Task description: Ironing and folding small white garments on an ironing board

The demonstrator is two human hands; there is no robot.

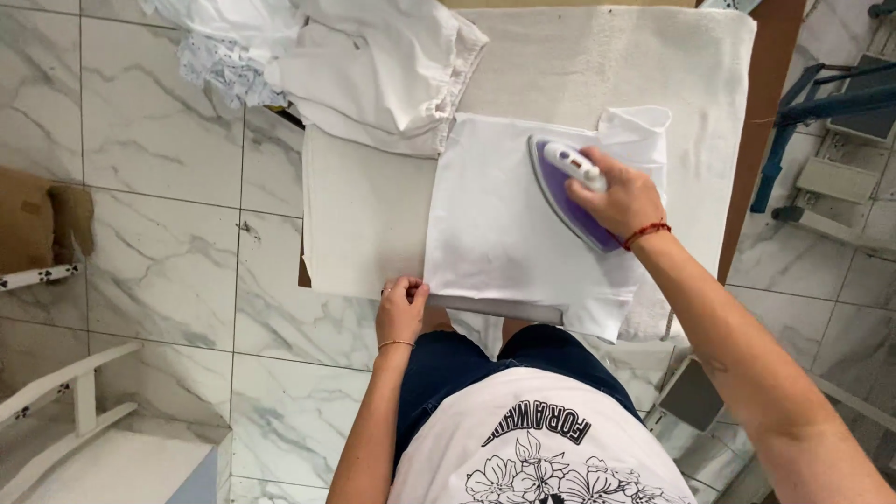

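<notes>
A folded white garment [499, 219] lies flat on a table covered with a white cloth [597, 65]. My right hand [621, 201] grips the handle of a purple and white iron [560, 182], which rests flat on the garment's upper right part. My left hand [401, 308] pinches the garment's near left corner at the table's front edge. A red string bracelet is on my right wrist, a thin bracelet on my left.
A pile of white clothes [373, 65] lies at the table's far left, partly hanging over. The floor is marble tile [159, 187]. White furniture [75, 401] stands at lower left, a blue frame [803, 112] and steps at right.
</notes>
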